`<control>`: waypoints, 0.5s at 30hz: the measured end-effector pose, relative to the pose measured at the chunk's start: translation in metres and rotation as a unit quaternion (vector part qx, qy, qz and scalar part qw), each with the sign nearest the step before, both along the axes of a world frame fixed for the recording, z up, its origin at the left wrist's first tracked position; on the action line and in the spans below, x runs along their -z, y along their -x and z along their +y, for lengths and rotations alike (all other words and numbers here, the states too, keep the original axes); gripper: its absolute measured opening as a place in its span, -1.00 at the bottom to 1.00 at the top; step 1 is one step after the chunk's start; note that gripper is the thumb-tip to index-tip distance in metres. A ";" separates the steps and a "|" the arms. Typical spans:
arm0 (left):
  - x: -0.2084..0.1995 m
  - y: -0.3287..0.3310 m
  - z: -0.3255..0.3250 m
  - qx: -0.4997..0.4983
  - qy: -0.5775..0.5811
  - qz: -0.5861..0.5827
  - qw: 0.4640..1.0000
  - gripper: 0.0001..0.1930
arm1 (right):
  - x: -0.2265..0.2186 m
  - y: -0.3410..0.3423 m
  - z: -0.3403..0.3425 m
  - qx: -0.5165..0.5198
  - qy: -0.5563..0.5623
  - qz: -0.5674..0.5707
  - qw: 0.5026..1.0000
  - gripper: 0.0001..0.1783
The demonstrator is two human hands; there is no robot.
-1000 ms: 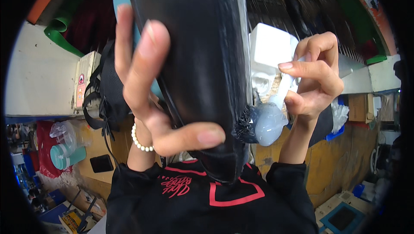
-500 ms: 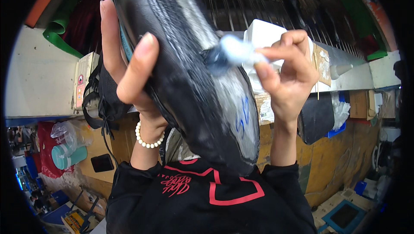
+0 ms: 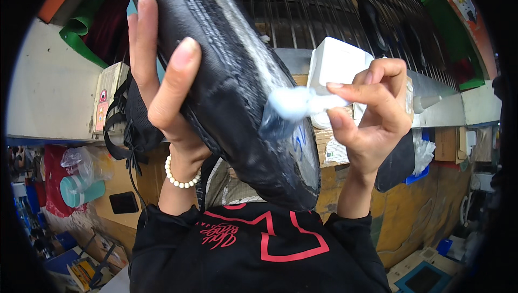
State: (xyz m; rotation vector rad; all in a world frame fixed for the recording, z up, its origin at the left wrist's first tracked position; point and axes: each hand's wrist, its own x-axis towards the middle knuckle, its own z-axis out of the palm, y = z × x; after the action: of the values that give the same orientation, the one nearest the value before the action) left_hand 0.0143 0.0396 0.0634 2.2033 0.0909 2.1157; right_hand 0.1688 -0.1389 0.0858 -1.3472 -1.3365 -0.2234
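Note:
A black leather shoe upper [image 3: 221,93] stands tilted in front of me, its pale grey underside turned to the right with blue handwriting on it. My left hand [image 3: 170,77] grips it from the left side, thumb and fingers around its edge. Between the thumb and fingers of my right hand [image 3: 372,104] is a small brush [image 3: 291,104] with a white, coated head and dark bristles. The bristles touch the border between the black leather and the grey underside. Behind the brush stands a white plastic container [image 3: 337,66].
A metal-bar rack [image 3: 302,7] spans the far side. To the right lie a white nozzle-tipped piece [image 3: 429,101] and a dark sole-shaped piece [image 3: 396,166]. On the left are a black shoe with laces [image 3: 143,117], a phone [image 3: 124,203] and a teal-lidded container [image 3: 81,190].
My right hand and the brush have moved down along the shoe's edge, toward its lower end. My left hand keeps its grip, and the shoe has shifted slightly left.

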 end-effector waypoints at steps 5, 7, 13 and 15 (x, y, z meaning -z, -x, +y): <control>-0.007 0.007 -0.013 -0.054 -0.030 0.070 0.996 -0.58 | -0.015 -0.011 0.009 0.026 0.003 -0.043 0.999 -0.67; -0.010 0.009 -0.017 -0.067 -0.039 0.092 0.993 -0.62 | -0.016 -0.016 0.014 0.032 -0.014 -0.053 0.998 -0.67; -0.010 0.016 -0.008 -0.051 -0.040 0.110 0.992 -0.57 | -0.007 -0.025 0.012 -0.079 0.001 -0.028 0.997 -0.55; -0.008 0.017 -0.002 -0.007 -0.017 0.113 0.993 -0.48 | -0.002 -0.024 0.010 -0.110 -0.009 -0.024 0.994 -0.56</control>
State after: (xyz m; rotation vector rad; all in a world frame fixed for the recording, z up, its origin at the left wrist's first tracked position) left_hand -0.0027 0.0374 0.0715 2.4597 0.0856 1.8789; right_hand 0.1932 -0.1293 0.0882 -1.1746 -1.5076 -0.1170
